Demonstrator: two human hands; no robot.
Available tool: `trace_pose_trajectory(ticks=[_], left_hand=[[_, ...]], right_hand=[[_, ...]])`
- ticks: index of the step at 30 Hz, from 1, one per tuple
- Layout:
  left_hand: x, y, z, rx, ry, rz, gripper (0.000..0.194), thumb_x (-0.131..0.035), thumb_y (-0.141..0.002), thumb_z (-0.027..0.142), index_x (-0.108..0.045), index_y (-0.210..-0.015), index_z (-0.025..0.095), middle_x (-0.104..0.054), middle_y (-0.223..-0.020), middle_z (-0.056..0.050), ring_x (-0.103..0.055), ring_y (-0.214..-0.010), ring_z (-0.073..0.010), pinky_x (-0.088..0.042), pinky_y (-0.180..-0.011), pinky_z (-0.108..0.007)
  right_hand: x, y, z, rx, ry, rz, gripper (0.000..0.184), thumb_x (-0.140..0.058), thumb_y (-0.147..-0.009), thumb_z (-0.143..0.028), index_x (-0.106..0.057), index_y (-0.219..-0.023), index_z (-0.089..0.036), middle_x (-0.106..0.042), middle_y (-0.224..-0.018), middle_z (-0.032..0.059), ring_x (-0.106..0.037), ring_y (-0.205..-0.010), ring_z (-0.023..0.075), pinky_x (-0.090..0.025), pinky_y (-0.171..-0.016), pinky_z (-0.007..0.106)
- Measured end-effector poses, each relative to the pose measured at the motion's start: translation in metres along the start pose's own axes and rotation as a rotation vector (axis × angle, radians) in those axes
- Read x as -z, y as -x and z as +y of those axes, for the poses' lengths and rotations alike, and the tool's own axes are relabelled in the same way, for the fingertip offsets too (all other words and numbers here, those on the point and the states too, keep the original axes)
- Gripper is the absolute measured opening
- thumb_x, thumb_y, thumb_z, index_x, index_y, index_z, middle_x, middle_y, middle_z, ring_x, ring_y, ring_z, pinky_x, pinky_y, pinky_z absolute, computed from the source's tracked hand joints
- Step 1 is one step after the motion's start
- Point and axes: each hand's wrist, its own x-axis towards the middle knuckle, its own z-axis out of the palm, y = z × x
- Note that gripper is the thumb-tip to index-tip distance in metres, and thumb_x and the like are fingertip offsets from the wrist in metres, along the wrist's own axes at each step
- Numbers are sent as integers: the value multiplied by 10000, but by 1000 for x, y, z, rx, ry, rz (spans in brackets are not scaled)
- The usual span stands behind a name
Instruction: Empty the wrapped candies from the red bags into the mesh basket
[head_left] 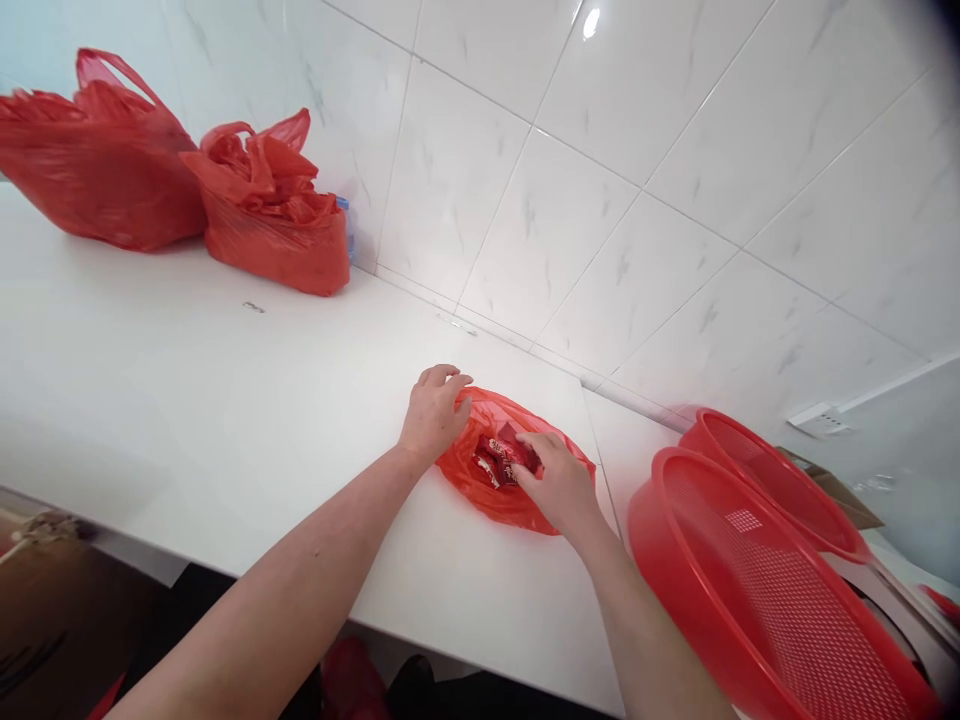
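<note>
An opened red plastic bag (510,512) sits on the white table in front of me, its mouth spread wide. Inside lie several small red wrapped packets (489,466) with pale lettering; their contents cannot be made out. My left hand (435,412) is at the bag's left rim, its fingers bent over the edge and closed on the plastic. Reaching into the bag from the right, my right hand (561,486) has thumb and fingers closed around a red packet (517,448).
Two full red plastic bags (97,170) (277,225) stand at the back left against the tiled wall (480,170). Large red plastic baskets (720,580) are close on the right. A cardboard box (67,610) is below the table's (225,420) front edge at left.
</note>
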Motion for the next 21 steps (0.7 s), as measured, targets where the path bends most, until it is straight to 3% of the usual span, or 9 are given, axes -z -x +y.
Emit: trace_pose_trajectory(ticks=[3,5,7,10,14,17,21], left_hand=[[6,-2,5,-81,27,29,269,-488,-825,177,-623,-1054,215,-563,-1133,-84,-498,-1073,-235,-447,-906,-411],[10,-3,11,-154,64,10,259,-472,-837,169,-622,-1044,213,-588,-1101,-79,-521,-1041,-216,-455,-891,-386],[12,-2,18,-210,104,-67,258,-439,-856,166,-625,-1028,213,-627,-1015,-66,-562,-949,-187,-477,-826,-339],[11,2,29,-242,127,-241,281,-392,-874,167,-634,-1004,226,-659,-886,-45,-597,-828,-167,-480,-697,-291],[6,10,39,-272,146,-504,287,-395,-857,143,-653,-941,237,-672,-831,-29,-613,-794,-174,-466,-654,-288],[3,14,41,-302,192,-728,317,-408,-797,59,-661,-833,247,-664,-791,-7,-604,-766,-166,-470,-654,-286],[-1,18,38,-321,199,-801,392,-469,-656,-22,-657,-870,246,-641,-923,-24,-582,-881,-194,-485,-701,-301]], right_hand=[[-17,-8,1,-10,-83,120,389,-522,-811,-309,-498,-1199,-307,-526,-1204,28,-539,-1045,201,-484,-746,336],[-25,-6,4,-35,-150,191,288,-491,-838,-310,-547,-1117,-268,-556,-1140,43,-548,-1008,200,-481,-746,339],[-31,-2,7,-66,-224,210,172,-455,-861,-293,-598,-939,-240,-602,-988,45,-575,-882,192,-478,-696,330],[-35,4,12,-75,-297,194,167,-452,-864,-273,-593,-783,-237,-617,-842,29,-574,-768,180,-466,-656,319],[-34,4,22,-54,-330,88,154,-467,-845,-222,-617,-836,-254,-627,-884,9,-576,-808,173,-467,-700,321],[-34,3,32,15,-322,-80,309,-466,-760,-77,-623,-950,-263,-609,-983,9,-558,-932,171,-464,-779,319],[-38,2,41,38,-249,-158,530,-464,-651,24,-589,-1086,-252,-581,-1051,25,-530,-991,178,-451,-808,316]])
